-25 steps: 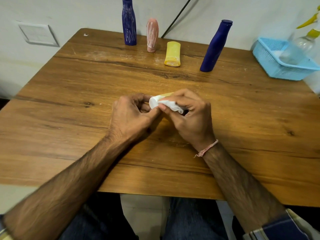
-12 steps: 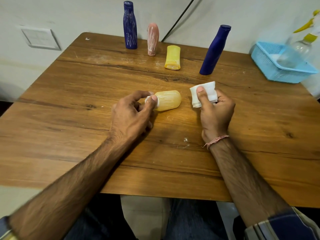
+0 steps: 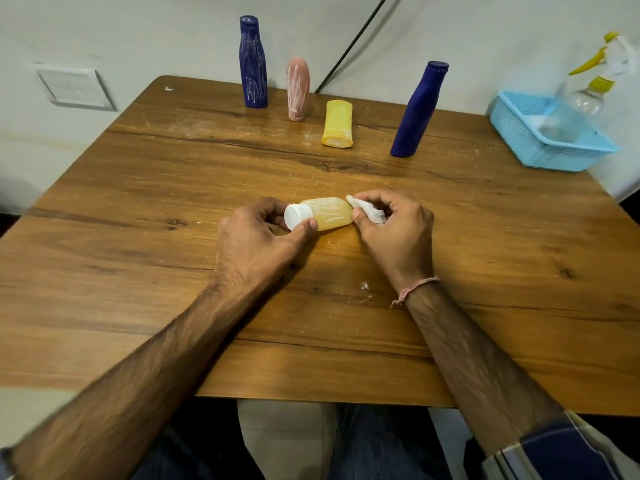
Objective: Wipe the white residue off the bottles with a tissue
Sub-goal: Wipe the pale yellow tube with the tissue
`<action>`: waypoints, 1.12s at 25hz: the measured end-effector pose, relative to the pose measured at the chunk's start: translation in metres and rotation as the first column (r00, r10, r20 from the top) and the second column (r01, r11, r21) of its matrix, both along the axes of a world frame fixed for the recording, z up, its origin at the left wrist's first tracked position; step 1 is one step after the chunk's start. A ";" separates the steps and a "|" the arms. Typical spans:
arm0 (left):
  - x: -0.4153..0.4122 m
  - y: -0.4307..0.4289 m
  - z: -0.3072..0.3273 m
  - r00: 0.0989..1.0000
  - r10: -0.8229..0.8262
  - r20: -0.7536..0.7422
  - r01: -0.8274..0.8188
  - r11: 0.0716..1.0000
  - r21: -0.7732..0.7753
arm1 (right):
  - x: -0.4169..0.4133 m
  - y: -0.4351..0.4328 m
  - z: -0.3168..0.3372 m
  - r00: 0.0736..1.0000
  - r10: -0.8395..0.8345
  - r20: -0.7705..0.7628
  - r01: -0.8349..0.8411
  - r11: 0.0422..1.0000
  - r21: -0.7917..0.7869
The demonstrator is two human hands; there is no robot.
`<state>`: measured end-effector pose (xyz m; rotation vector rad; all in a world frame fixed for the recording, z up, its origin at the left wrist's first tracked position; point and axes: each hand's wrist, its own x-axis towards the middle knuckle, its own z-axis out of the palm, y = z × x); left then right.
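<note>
Our left grip (image 3: 263,237) pinches the white cap (image 3: 297,216) to steady the small yellow bottle (image 3: 329,213) lying on the table (image 3: 138,271), so that our right grip (image 3: 394,233), closed around the folded tissue (image 3: 367,210), can rub its bottom end.

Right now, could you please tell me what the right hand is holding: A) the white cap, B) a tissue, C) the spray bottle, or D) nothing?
B: the right hand pinches the crumpled white tissue at the base end of the lying yellow bottle, while the left hand grips its white-capped end.
</note>
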<state>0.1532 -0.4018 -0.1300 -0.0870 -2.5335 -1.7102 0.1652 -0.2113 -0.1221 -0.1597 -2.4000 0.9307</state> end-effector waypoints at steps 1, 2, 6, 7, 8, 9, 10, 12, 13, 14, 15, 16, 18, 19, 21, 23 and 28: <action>0.000 0.000 0.000 1.000 -0.001 -0.016 0.001 1.000 -0.007 | 0.002 0.000 -0.001 1.000 -0.001 0.001 0.001 0.999 0.051; 0.000 0.000 0.001 0.999 -0.003 -0.040 0.002 1.000 -0.024 | 0.002 0.000 -0.002 1.000 -0.005 0.005 0.004 0.995 0.099; 0.001 0.002 0.003 0.998 0.001 -0.057 -0.005 0.998 -0.059 | 0.002 0.000 -0.004 1.000 0.013 0.029 -0.018 0.983 0.184; 0.001 0.002 0.002 0.999 0.006 -0.054 -0.009 0.998 -0.058 | 0.003 -0.002 -0.004 0.999 0.049 0.006 -0.050 0.980 0.192; 0.001 0.002 0.001 0.999 0.008 -0.053 -0.011 0.999 -0.051 | 0.005 -0.003 -0.004 0.995 0.101 -0.023 -0.094 0.976 0.198; 0.001 0.002 0.001 0.999 0.010 -0.053 -0.012 0.999 -0.039 | 0.007 -0.003 -0.006 0.988 0.145 -0.043 -0.133 0.969 0.206; 0.000 0.002 0.000 0.999 0.011 -0.052 -0.013 0.999 -0.036 | 0.008 -0.002 -0.006 0.985 0.165 -0.053 -0.151 0.966 0.210; 0.000 0.002 0.001 0.999 0.007 -0.045 -0.009 0.998 -0.055 | 0.006 0.002 -0.007 0.992 0.117 -0.052 -0.106 0.978 0.181; 0.000 0.003 0.001 0.999 0.007 -0.041 -0.009 0.998 -0.063 | 0.005 0.003 -0.007 0.994 0.098 -0.054 -0.088 0.982 0.167; 0.000 0.003 0.000 0.999 0.010 -0.046 -0.013 0.998 -0.064 | 0.005 0.002 -0.007 0.991 0.122 -0.060 -0.109 0.979 0.174; 0.000 0.002 0.000 0.998 0.014 -0.057 -0.017 0.998 -0.061 | 0.007 0.000 -0.008 0.981 0.182 -0.073 -0.164 0.965 0.204; -0.001 0.002 0.000 0.997 0.017 -0.070 -0.021 0.998 -0.058 | 0.010 -0.003 -0.008 0.964 0.250 -0.087 -0.223 0.945 0.240; -0.001 0.003 -0.001 0.997 0.015 -0.075 -0.020 0.998 -0.063 | 0.011 -0.002 -0.007 0.958 0.267 -0.103 -0.237 0.941 0.242; -0.002 0.003 -0.001 0.997 0.011 -0.071 -0.016 0.998 -0.069 | 0.009 0.000 -0.006 0.972 0.212 -0.101 -0.188 0.961 0.203; -0.001 0.004 -0.001 0.997 0.010 -0.078 -0.016 0.998 -0.069 | 0.008 0.000 -0.004 0.979 0.177 -0.104 -0.156 0.971 0.182; -0.001 0.003 -0.002 0.995 0.004 -0.101 -0.010 0.998 -0.060 | 0.012 -0.005 -0.005 0.940 0.318 -0.123 -0.274 0.920 0.280; -0.002 0.004 -0.005 0.997 -0.005 -0.076 0.002 0.999 -0.038 | 0.005 0.002 -0.005 0.971 0.213 -0.110 -0.172 0.939 0.297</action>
